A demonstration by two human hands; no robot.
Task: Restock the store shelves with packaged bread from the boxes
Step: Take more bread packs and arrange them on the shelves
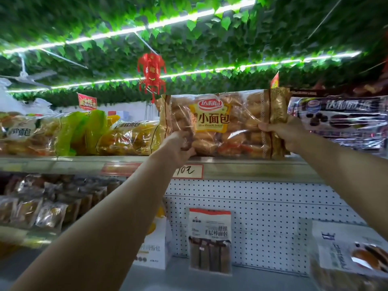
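The left hand [178, 147] grips the lower left corner of a big bread bag [222, 122], and the right hand [281, 133] grips its right end. The bag stands upright between the two hands (label facing out), its bottom edge on the top shelf [252, 164]. More bread bags [130, 135] lie just left of it, and a dark pack [340, 118] sits to the right.

Bread bag [222, 122] on the top shelf [252, 164]
Clear and gold, upright; held between left hand [178, 147] and right hand [281, 133]
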